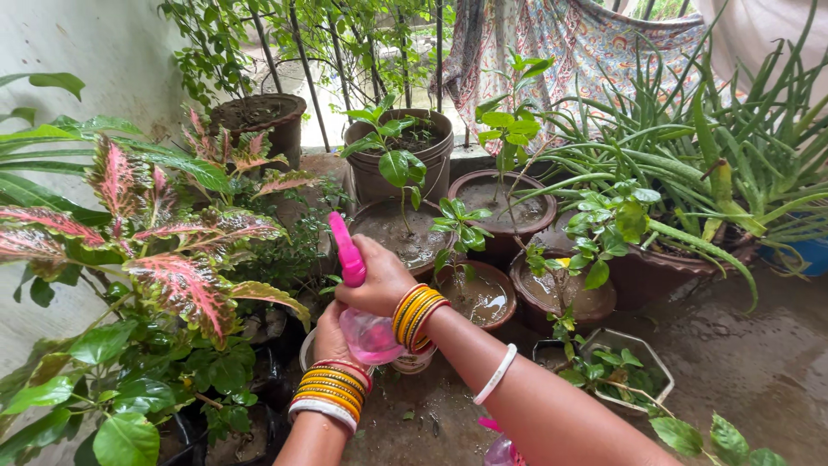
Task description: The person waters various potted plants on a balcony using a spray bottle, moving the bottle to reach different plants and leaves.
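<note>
Bangles of orange, yellow and white are worn on both wrists, nearest the camera. A pink spray bottle (369,332) is held between the two hands above the wet floor (759,362): its rounded translucent body is cupped from below by the left hand (332,335), whose fingers are curled round it, while its pink trigger head (348,250) is gripped by the right hand (379,278), fingers closed tight about the neck. A small white pot (412,361) is partly hidden just beneath the bottle. To the left, a red-and-green leafed plant (172,259) is seen close beside the hands. Beyond them, several brown clay pots (483,298) filled with water and seedlings are grouped, with aloe plants (690,173) to the right. Farthest back, a patterned cloth (586,43) is hung over a railing.
</note>
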